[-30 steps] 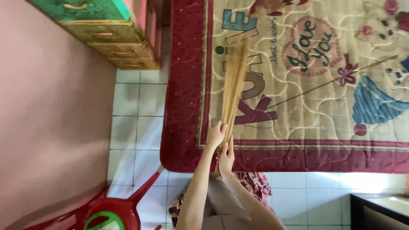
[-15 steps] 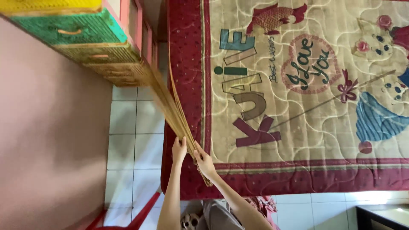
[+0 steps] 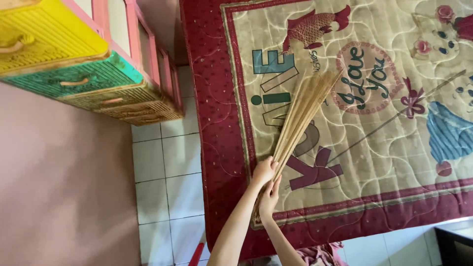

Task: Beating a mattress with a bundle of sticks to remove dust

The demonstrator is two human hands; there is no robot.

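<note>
Both my hands grip the base of a bundle of thin tan broom sticks (image 3: 303,111). My left hand (image 3: 263,171) holds it higher up, and my right hand (image 3: 269,198) clasps it just below. The sticks fan out up and to the right, lying across a quilted mattress (image 3: 217,123) with a dark red border and a beige top printed with letters, a fish, a heart and bears. One loose thin stick (image 3: 399,116) lies slanted on the mattress to the right of the bundle.
A plastic drawer unit (image 3: 74,64) with yellow, green and brown drawers stands top left against a pink wall (image 3: 64,197). White floor tiles (image 3: 167,167) run between wall and mattress. A red handle tip (image 3: 197,253) shows at the bottom, dark furniture (image 3: 456,241) at bottom right.
The broom bundle swung from the mattress's left border and floor side rightwards onto the printed top. My hands moved right with it, and the view shifted.
</note>
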